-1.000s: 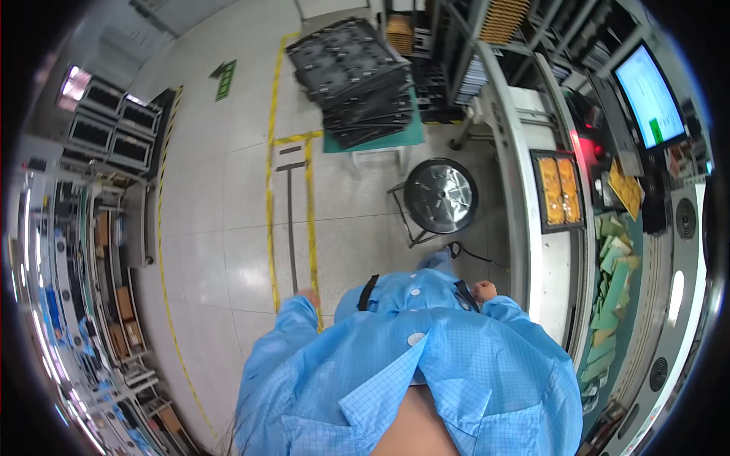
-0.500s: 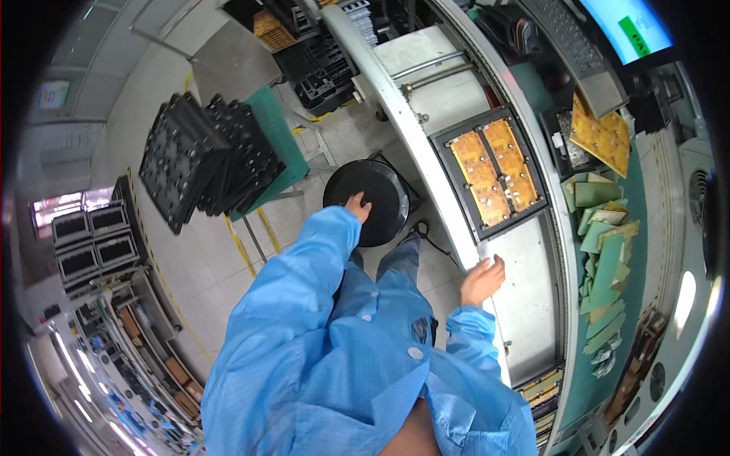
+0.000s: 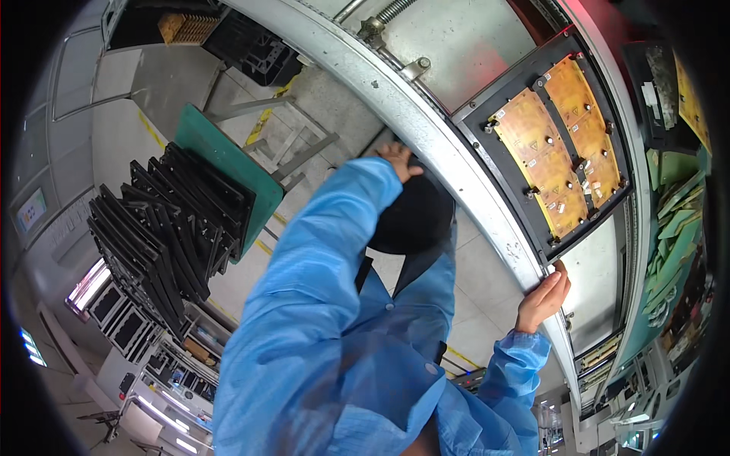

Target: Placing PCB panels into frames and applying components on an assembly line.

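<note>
Fixture tray (image 3: 560, 130), one, black, lies flat just inside a silver conveyor rail (image 3: 456, 180), its long axis along it, upper left to lower right. It bears two orange circuit-board panels (image 3: 532, 139), side by side, their small labels (image 3: 561, 207) unreadable. The right hand (image 3: 543, 298) curls its fingers at its near corner; whether clamped, I cannot tell. The left hand (image 3: 397, 161) spreads its fingers over one round black stool (image 3: 415, 218).

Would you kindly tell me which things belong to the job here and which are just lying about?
Likely in use:
- black frame, corner by right hand
- orange boards in it
- black stool by left hand

Apparently lying about:
- stacked black frames
- green pieces
</note>
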`<state>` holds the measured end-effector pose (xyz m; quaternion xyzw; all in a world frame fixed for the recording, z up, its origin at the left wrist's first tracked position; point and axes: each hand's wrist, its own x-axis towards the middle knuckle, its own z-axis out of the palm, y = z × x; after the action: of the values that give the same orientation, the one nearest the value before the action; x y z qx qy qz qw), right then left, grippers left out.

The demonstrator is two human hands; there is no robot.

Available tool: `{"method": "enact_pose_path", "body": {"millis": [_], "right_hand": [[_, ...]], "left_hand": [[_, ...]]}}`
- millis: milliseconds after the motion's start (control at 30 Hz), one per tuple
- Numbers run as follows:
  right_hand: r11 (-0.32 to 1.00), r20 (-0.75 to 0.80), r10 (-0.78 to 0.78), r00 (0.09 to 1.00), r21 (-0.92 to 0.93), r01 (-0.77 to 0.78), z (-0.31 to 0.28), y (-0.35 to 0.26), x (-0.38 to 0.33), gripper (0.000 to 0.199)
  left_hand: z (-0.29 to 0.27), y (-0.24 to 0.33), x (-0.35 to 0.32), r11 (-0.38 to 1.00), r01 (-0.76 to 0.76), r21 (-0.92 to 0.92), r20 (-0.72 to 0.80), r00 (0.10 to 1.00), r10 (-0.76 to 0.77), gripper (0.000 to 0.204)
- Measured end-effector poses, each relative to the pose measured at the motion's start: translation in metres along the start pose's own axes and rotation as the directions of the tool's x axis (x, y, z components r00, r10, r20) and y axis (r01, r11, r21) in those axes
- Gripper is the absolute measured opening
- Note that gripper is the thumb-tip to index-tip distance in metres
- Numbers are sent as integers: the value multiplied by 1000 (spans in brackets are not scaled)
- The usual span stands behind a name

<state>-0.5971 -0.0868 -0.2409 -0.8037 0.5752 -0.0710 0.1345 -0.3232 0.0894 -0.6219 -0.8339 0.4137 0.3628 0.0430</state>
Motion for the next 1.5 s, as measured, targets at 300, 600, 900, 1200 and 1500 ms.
{"method": "enact_pose_path", "body": {"millis": [300,600,900,1200,1500], "right_hand": [[999,84,-35,996,-15,36,-17,-14,-2,40],[998,114,-45,992,-33,49,-19,-16,4,47],[999,87,-8,996,-51,12,-17,-24,6,49],[924,-615,380,690,283,-256,53,9,-86,36],[684,-346,725,596,466,-561,290,73,-215,35]], "left_hand": [[-126,111,-18,946,319,61,583,757,-294,57],[-247,-19,162,968,218,124,487,836,-251,54],[-244,37,124,979,-4,205,412,907,-83,51],[-307,-40,119,972,-54,231,346,938,-30,48],[-240,-128,-75,953,-25,301,341,936,-84,46]]}}
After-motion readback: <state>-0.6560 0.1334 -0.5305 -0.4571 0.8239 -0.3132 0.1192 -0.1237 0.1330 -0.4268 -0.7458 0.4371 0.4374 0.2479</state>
